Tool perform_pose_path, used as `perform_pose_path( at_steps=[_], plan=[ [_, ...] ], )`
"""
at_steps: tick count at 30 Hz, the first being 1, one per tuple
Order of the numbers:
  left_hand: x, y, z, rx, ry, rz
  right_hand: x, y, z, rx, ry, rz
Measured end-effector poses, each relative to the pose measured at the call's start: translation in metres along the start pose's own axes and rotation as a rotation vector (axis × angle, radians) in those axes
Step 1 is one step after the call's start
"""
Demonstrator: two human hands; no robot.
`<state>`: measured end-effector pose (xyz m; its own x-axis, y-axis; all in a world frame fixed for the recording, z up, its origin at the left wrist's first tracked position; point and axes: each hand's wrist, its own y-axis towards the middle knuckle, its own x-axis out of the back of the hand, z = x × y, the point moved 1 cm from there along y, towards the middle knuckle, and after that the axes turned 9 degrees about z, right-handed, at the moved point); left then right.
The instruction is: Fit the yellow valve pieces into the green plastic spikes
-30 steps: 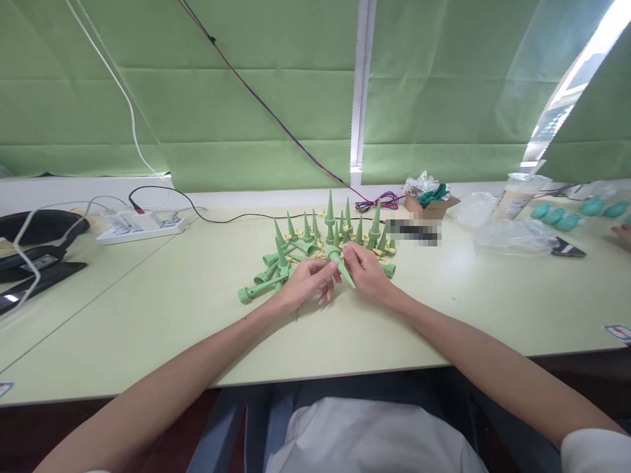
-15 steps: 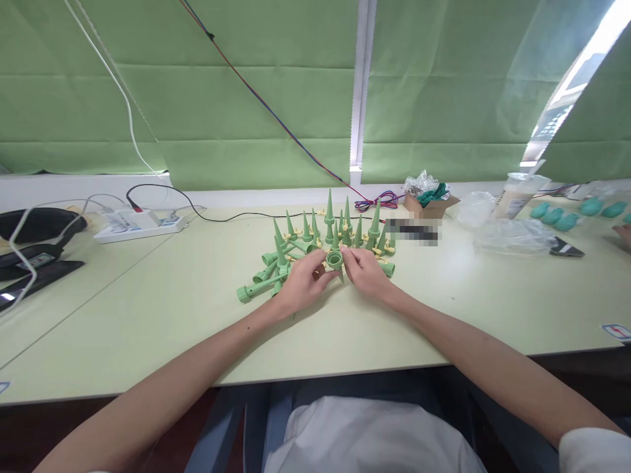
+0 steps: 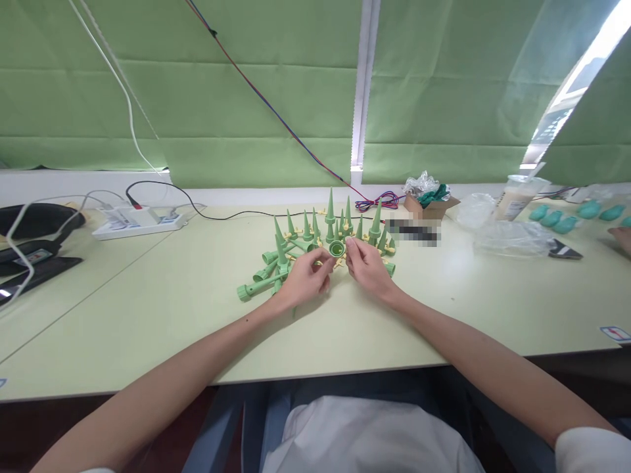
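A green plastic plant watering spike (image 3: 337,249) is held a little above the table, its round hollow end turned up toward me. My left hand (image 3: 310,274) is closed, with thumb and forefinger pinching the left side of its rim. On the other side my right hand (image 3: 367,268) is curled, its thumb and forefinger pressed together at the right edge of the same rim. Its pointed end is hidden. Behind my hands stand several upright green spikes (image 3: 330,209), some with small yellow valves. More spikes (image 3: 254,289) lie on their sides by my left hand.
The pale table (image 3: 162,335) meets a wall with green blinds. A white power strip (image 3: 140,226) with cables is at left. At right are a cardboard box (image 3: 428,207), a drink cup (image 3: 515,197), plastic bags (image 3: 515,238) and teal pieces (image 3: 564,225). Another person's hand is at the far right.
The held spike has tilted so that its open end faces me more directly and its tip is out of sight. Both hands have shifted slightly; the left fingers have regripped at the rim.
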<state>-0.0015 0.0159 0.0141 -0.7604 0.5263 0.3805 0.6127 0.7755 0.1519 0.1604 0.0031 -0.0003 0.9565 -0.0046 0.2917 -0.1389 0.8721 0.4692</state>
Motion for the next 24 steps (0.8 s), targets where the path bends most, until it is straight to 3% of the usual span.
perform_pose_path(
  at_steps=[4, 9, 18, 24],
  plan=[
    [0.0, 0.0036, 0.0045, 0.075, -0.34, 0.088, 0.0017, 0.0002, 0.0011, 0.004, -0.005, 0.032],
    [0.0021, 0.0037, 0.0051, 0.098, -0.482, 0.172, 0.0003, -0.0014, 0.0002, 0.024, -0.021, 0.113],
    [0.0028, 0.0004, 0.004, 0.079, -0.452, 0.225, -0.0008, -0.0029, -0.002, -0.014, -0.004, 0.132],
    [0.0041, -0.0031, -0.0004, 0.023, -0.224, 0.198, -0.0014, -0.002, -0.0066, -0.001, 0.001, 0.118]
  ],
)
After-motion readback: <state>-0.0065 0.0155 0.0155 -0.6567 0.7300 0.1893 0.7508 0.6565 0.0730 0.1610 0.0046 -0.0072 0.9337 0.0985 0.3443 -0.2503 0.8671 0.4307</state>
